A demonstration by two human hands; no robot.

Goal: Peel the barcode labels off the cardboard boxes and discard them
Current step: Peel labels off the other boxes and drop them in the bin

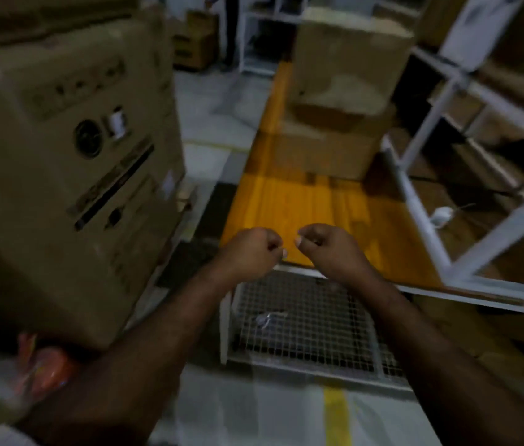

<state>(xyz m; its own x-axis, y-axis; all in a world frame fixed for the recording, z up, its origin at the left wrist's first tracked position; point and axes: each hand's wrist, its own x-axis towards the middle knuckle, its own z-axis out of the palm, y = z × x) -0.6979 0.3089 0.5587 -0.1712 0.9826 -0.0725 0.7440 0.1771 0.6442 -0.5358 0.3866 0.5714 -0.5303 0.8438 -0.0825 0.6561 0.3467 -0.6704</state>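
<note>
Large cardboard box (70, 162), far left: matte brown, printed markings, small pale label (168, 185) on its right face, well apart from both hands. Left hand (249, 252), right hand (326, 247): fingers curled into fists, side by side over yellow slatted bench (312, 204); contents cannot be told. Wire-mesh basket (305, 320) beneath. Stacked boxes (337, 101) far. White shelving frame (431, 201), right.

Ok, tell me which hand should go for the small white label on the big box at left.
Left, probably: the left hand is nearer the white label on the big box.
</note>
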